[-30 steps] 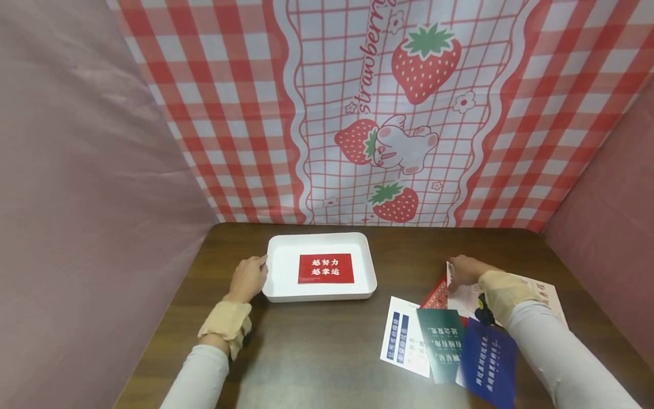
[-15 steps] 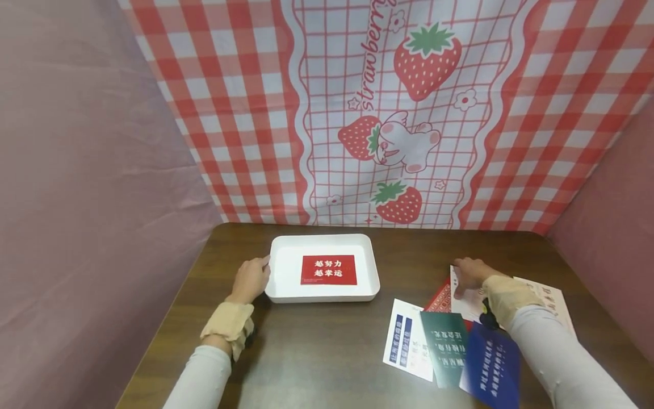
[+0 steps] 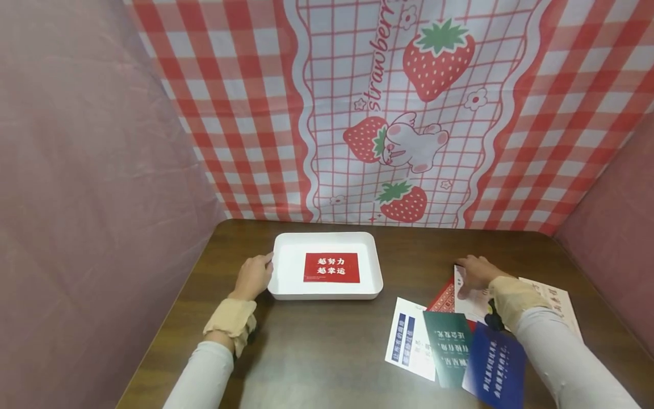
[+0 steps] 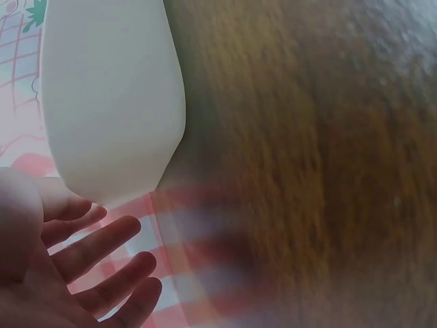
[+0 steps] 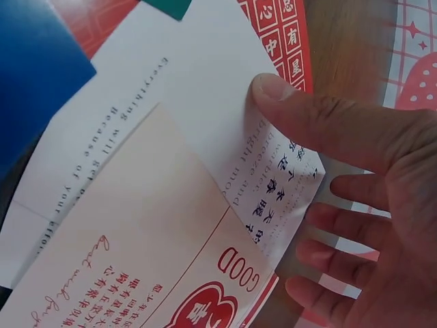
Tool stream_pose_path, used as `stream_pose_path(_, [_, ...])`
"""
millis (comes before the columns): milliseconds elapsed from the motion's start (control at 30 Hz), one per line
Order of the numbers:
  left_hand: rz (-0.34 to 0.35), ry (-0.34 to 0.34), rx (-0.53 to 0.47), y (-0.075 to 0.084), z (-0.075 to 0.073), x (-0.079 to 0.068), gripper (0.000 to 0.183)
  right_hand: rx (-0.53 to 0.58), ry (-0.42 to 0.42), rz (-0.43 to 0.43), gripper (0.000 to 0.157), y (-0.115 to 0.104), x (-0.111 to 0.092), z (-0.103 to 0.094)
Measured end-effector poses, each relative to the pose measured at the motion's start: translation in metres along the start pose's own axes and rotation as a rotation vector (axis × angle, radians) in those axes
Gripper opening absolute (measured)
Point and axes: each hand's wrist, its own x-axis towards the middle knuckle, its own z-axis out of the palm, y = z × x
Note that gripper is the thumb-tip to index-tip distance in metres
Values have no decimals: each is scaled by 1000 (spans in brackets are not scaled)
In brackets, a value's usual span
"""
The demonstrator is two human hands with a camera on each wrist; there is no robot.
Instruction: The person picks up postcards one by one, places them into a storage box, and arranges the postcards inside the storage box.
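Observation:
My left hand [image 3: 254,277] is at the left rim of a white tray [image 3: 278,267], pinching that rim between thumb and forefinger; its other fingers hang loose in the left wrist view. A red card [image 3: 332,268] with white characters lies in the tray. On the right, my right hand [image 3: 477,274] is over a pile of cards. Its thumb rests on a white printed card [image 5: 198,61], while the fingers extend past the card's far edge. A cream card [image 5: 136,225] overlaps the white one. Beneath them shows a red patterned card [image 5: 290,41].
A white card with blue blocks [image 3: 411,338], a green card [image 3: 448,346] and a blue card [image 3: 494,363] overlap nearer the front. A strawberry-print checked cloth [image 3: 398,113] hangs behind the brown table [image 3: 317,352]. Pink cloth [image 3: 102,170] lines the sides.
The right thumb and fingers have spread apart at the white card's far edge, and that hand has otherwise barely moved. The left hand stays at the tray. The head view has shifted slightly.

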Motion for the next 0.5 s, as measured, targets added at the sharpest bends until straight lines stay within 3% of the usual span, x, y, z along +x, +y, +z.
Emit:
stream_pose_path(267, [-26,-17,-9,1,1,-1,33,-28,6,18,93,3,4,2])
stream_pose_path(500, [-30,-15,-14,2,0,0,33,55,83,-13,41,14,15,4])
